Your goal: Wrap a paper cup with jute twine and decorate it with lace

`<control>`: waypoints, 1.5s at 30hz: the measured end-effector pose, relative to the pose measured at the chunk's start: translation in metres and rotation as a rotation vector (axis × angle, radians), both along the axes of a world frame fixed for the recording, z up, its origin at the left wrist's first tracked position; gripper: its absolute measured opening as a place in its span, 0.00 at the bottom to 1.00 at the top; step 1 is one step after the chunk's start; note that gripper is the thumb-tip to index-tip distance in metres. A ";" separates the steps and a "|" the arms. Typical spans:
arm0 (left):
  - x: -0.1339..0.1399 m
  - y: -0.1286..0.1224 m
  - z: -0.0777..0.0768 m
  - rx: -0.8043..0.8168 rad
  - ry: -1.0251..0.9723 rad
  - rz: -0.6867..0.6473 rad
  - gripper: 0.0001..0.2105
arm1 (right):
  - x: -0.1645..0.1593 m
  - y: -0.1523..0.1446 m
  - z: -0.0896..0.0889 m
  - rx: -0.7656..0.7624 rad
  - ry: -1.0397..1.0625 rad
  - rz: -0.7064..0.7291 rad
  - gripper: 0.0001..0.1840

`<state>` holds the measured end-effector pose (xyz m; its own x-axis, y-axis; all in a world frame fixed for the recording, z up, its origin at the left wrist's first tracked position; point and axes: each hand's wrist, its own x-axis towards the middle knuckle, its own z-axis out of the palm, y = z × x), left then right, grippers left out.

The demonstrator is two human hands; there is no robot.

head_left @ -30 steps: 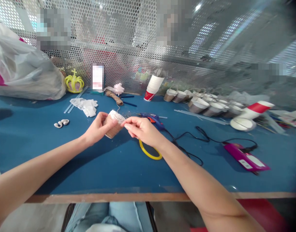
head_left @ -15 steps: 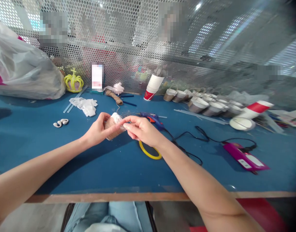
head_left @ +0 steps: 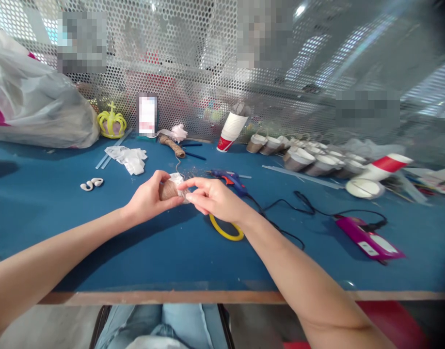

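Observation:
My left hand [head_left: 148, 196] is wrapped round a small twine-wrapped cup [head_left: 167, 190], holding it tilted just above the blue table. White crinkled material [head_left: 176, 178] shows at the cup's upper side. At the cup's right end, my right hand [head_left: 211, 194] has thumb and index finger closed on its edge; those fingertips hide part of it. A strand of twine runs from the cup back to a twine bundle [head_left: 171, 145]. Just beyond my right hand lies a blue glue gun [head_left: 230, 180], and a yellow ring [head_left: 226, 231] is partly under my right wrist.
Stacked paper cups [head_left: 232, 128] lean near the perforated metal screen. Several wrapped cups [head_left: 298, 157] stand at the right. A black cord joins a purple power strip [head_left: 370, 237]. At left are white earbuds [head_left: 92, 183], crumpled tissue [head_left: 128, 159], a yellow crown [head_left: 112, 123] and a large plastic bag [head_left: 37, 102].
The cup has turned slightly in my left hand, and its thumb now lies lower along the side. My right fingers have shifted slightly at the cup's edge.

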<state>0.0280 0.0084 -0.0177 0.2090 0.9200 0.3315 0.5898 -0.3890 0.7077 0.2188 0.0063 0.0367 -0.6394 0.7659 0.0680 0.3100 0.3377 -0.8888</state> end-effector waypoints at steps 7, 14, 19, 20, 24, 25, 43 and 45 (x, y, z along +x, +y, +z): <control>-0.002 0.000 -0.004 0.139 0.112 -0.037 0.23 | 0.000 0.000 0.002 -0.056 0.017 -0.006 0.18; -0.004 0.001 -0.006 0.314 0.253 -0.077 0.23 | 0.001 0.004 0.000 -0.121 0.057 -0.039 0.20; -0.004 0.001 -0.004 0.373 0.330 -0.080 0.23 | 0.002 0.007 -0.002 -0.187 0.092 -0.011 0.22; -0.005 0.001 -0.004 0.376 0.341 -0.080 0.23 | 0.002 0.007 -0.002 -0.191 0.094 -0.011 0.23; -0.006 0.002 -0.003 0.389 0.347 -0.084 0.23 | 0.001 0.005 0.000 -0.180 0.107 -0.009 0.23; -0.006 0.002 -0.003 0.383 0.336 -0.088 0.23 | 0.001 0.004 0.000 -0.169 0.085 -0.011 0.23; -0.006 0.009 0.002 -0.219 -0.199 -0.138 0.22 | 0.007 0.004 0.004 -0.231 0.070 0.117 0.18; -0.006 0.009 0.003 -0.258 -0.235 -0.123 0.22 | 0.007 0.004 0.003 -0.228 0.080 0.116 0.17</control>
<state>0.0218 0.0175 -0.0145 0.2694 0.9522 0.1440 0.3596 -0.2382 0.9022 0.2261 0.0106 0.0400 -0.7236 0.6888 -0.0442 0.2068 0.1553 -0.9660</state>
